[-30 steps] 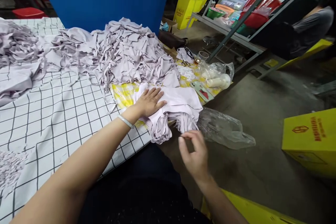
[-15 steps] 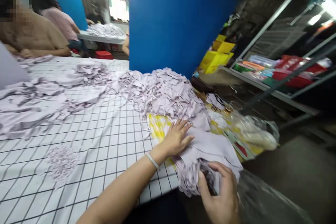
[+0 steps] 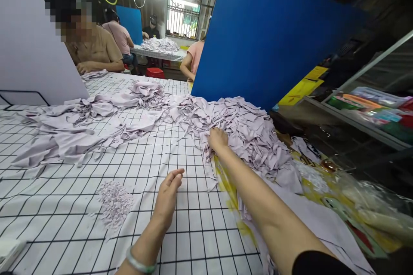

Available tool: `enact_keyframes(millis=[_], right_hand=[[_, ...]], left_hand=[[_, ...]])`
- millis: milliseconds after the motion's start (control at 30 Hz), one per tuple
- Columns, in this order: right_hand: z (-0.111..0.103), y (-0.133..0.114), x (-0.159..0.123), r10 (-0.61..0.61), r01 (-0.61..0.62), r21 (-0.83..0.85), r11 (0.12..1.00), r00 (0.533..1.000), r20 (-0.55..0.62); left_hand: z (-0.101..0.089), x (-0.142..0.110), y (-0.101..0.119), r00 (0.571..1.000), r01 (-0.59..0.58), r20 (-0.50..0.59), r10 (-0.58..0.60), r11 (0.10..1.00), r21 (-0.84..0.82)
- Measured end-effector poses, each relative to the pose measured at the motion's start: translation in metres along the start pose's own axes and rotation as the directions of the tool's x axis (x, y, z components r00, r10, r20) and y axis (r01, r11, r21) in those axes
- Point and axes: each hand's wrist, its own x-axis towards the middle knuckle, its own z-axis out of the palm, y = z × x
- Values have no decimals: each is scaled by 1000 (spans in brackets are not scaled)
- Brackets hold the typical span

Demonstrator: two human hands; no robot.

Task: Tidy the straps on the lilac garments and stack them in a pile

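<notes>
My right hand (image 3: 218, 139) reaches forward to the left side of a heap of pale lilac fabric pieces (image 3: 248, 129). Its fingers are curled closed on some of the cloth there, and the fingertips are partly hidden. Nearer to me, my left hand (image 3: 167, 195), with a bracelet (image 3: 140, 262) at the wrist, hovers over the checked tablecloth (image 3: 193, 223). It holds nothing, its fingers stretched forward and slightly bent. Left of it lies a small pile of tiny lilac scraps (image 3: 115, 206). Flat lilac panels (image 3: 316, 219) lie under my right forearm.
Loose lilac strips (image 3: 71, 137) spread across the left of the table. A blue board (image 3: 264, 38) stands behind the heap, a pale board (image 3: 35, 43) at left. A co-worker (image 3: 106, 47) sits beyond. Scissors (image 3: 306, 161) and clear plastic bags (image 3: 377, 202) lie at right.
My right hand has gone from the near edge of the panels forward to the heap. My left hand has lifted off the panels and moved left. The view has turned left.
</notes>
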Motion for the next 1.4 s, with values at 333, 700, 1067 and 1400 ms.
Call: enact_keyframes(millis=[333, 700, 1067, 1400], right_hand=[[-43, -66, -214, -866, 753, 523, 399, 497, -55], [-52, -23, -276, -639, 194, 799, 569, 716, 281], [-49, 25, -233, -289, 18, 792, 610, 936, 201], [-122, 27, -274, -222, -306, 921, -242, 941, 254]], left_hand=[[-4, -10, 23, 930, 348, 273, -247, 832, -432], [-39, -80, -20, 983, -175, 8, 182, 930, 322], [-56, -87, -30, 766, -632, 537, 354, 262, 729], [-74, -151, 56, 825, -565, 183, 534, 788, 247]])
